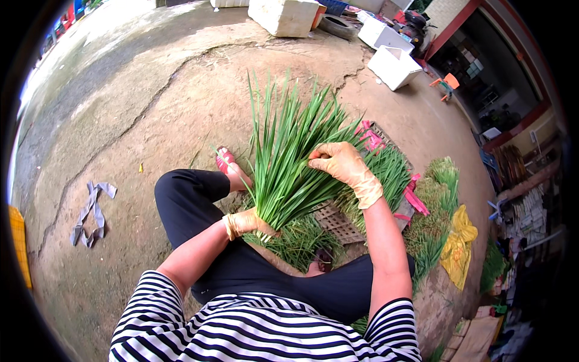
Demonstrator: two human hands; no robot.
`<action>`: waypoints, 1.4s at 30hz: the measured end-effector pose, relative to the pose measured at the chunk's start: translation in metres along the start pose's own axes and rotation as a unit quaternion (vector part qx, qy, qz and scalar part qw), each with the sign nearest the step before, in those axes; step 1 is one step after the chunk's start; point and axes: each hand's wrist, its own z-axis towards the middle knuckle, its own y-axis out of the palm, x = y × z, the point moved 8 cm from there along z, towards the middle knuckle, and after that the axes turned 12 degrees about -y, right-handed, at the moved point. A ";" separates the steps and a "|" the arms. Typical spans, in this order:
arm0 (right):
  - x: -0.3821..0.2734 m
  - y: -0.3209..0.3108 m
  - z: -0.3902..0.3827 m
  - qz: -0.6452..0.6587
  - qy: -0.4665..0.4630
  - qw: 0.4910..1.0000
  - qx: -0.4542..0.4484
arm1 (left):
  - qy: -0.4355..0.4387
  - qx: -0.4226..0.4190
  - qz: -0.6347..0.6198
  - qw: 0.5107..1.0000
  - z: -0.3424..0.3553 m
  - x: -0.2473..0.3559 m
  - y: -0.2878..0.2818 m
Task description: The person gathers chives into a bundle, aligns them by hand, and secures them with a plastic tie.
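Observation:
A thick bunch of green garlic chives (289, 145) fans out in front of me, leaves pointing away and pale cut ends toward me. My left hand (248, 224), in a cream-coloured glove, is wrapped round the bunch near its base. My right hand (344, 166), gloved the same way, is at the right side of the leaves, thumb and fingers pinched together at a chive leaf. Loose chives and trimmings (295, 244) lie on the ground between my legs, below the bunch. To the right, more chives (386, 175) rest in a brown plastic crate (339, 222).
Piled chives (434, 211) lie right of the crate, with pink strips (416, 196) and a yellow plastic bag (458, 246) beside them. Grey cloth strips (91, 214) lie on the cracked ground at left. White foam boxes (395, 66) and a tyre (338, 26) stand farther off.

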 end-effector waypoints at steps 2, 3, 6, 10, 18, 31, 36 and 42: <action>0.005 0.002 0.000 0.048 -0.012 0.998 0.036 | 0.023 0.011 0.044 0.999 0.009 -0.017 -0.010; 0.001 -0.006 0.000 0.093 -0.067 0.984 0.135 | 0.033 0.017 0.066 0.997 0.010 -0.020 -0.012; 0.031 -0.037 -0.020 0.394 -0.032 0.871 0.292 | 0.050 0.027 0.110 0.992 0.013 -0.023 -0.015; 0.005 -0.032 -0.024 0.317 -0.009 0.921 0.225 | 0.062 0.044 0.123 0.989 0.011 -0.021 -0.017; 0.014 -0.001 -0.024 0.161 0.020 0.970 0.181 | 0.041 0.052 0.137 0.988 0.004 0.008 -0.003; -0.021 -0.045 -0.038 0.398 -0.016 0.891 0.216 | 0.071 0.118 0.190 0.972 0.014 0.005 -0.014; 0.031 -0.028 0.006 0.277 0.071 0.919 0.272 | 0.050 0.093 0.204 0.973 0.012 -0.006 -0.014; 0.054 -0.005 0.015 0.279 0.133 0.926 0.216 | 0.065 0.090 0.221 0.969 0.014 -0.015 -0.018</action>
